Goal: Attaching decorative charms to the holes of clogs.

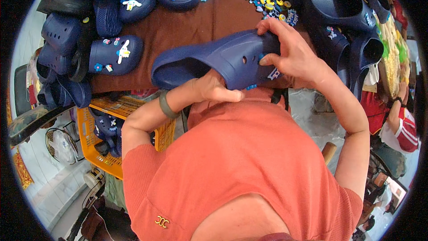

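Observation:
A dark blue clog (236,56) is held tilted on its side over the near edge of the brown-covered table, its heel opening to the left. My left hand (214,88) reaches into that opening and grips the upper, with the thumb outside. At the toe end, my right hand (292,49) curls its fingers over the far side and sets its thumb on the upper, beside a small blue charm. A lettered charm (273,75) sits below that thumb, and a blue charm (252,86) shows at the clog's near edge. The fingers inside the clog are hidden.
Loose charms (269,2) lie scattered at the far right of the brown table cover (178,27). A decorated clog (104,56) rests at left beside stacked clogs (60,35); more clogs (341,6) crowd the right. Below left stands an orange basket (107,167). Another person's arm (394,111) is at far right.

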A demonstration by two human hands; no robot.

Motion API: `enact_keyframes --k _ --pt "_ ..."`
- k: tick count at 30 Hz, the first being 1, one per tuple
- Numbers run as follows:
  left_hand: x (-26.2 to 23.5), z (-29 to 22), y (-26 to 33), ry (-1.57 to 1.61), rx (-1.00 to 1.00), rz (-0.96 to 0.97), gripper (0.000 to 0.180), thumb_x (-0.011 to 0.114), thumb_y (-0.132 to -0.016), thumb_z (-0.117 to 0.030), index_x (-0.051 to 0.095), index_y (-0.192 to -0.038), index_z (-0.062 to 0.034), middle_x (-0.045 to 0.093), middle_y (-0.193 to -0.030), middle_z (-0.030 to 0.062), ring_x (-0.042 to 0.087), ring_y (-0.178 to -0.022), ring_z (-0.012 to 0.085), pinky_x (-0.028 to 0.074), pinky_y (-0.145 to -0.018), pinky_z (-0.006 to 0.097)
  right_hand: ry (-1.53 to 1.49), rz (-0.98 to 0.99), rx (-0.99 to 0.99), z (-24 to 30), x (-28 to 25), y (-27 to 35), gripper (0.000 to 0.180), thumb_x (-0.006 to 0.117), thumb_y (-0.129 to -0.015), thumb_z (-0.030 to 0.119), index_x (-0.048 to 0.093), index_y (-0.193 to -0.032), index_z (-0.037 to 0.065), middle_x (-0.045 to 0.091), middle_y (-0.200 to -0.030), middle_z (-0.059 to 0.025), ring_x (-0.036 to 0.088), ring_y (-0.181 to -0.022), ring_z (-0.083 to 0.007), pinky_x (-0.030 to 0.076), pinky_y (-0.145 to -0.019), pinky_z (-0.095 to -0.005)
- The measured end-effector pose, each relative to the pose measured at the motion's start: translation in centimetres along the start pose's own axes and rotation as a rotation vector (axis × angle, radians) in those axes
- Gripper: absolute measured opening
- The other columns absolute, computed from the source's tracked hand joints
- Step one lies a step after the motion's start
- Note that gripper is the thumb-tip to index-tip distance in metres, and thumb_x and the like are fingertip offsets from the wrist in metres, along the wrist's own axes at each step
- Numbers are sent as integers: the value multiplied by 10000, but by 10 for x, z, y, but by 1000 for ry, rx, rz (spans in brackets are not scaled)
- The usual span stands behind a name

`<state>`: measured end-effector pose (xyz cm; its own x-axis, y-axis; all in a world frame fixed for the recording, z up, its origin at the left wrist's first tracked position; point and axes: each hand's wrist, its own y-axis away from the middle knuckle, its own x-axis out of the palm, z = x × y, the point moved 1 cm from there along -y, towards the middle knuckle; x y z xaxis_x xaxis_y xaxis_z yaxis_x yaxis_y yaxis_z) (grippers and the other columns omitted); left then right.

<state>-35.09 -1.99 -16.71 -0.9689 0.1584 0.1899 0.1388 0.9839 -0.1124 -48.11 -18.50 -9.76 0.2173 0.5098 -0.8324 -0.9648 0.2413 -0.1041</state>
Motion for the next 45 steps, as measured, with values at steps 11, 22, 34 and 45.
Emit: enact_keyframes --k 11,22,34,45 --pt "-29 -4 -27 324 -213 -150 641 605 -642 -66 480 -1266 11 588 -1180 114 570 -1074 214 434 -952 339 1 -202 -115 -34 7 -12 262 711 -733 105 591 -959 46 616 -970 -139 567 -936 -329 445 -824 -388" --pt "-49 10 -43 670 -368 -371 235 610 -676 -34 645 -895 43 681 -846 120 658 -751 205 527 -774 325 -210 -250 234 -53 -2 -16 223 629 -815 64 615 -1034 25 651 -974 -172 631 -790 -340 493 -731 -367" --pt "-51 5 -41 587 -374 -346 112 603 -668 -36 648 -752 25 659 -779 101 616 -704 177 487 -708 282 711 -253 238 -144 21 -54 217 571 -771 7 587 -987 9 565 -1049 -204 633 -873 -349 539 -728 -416" --pt "-50 6 -41 623 -370 -358 109 603 -663 -26 642 -747 30 657 -758 110 616 -656 177 495 -652 273 817 -153 264 -163 23 -54 284 498 -805 -37 576 -1057 68 568 -1078 -109 599 -971 -313 525 -792 -398"
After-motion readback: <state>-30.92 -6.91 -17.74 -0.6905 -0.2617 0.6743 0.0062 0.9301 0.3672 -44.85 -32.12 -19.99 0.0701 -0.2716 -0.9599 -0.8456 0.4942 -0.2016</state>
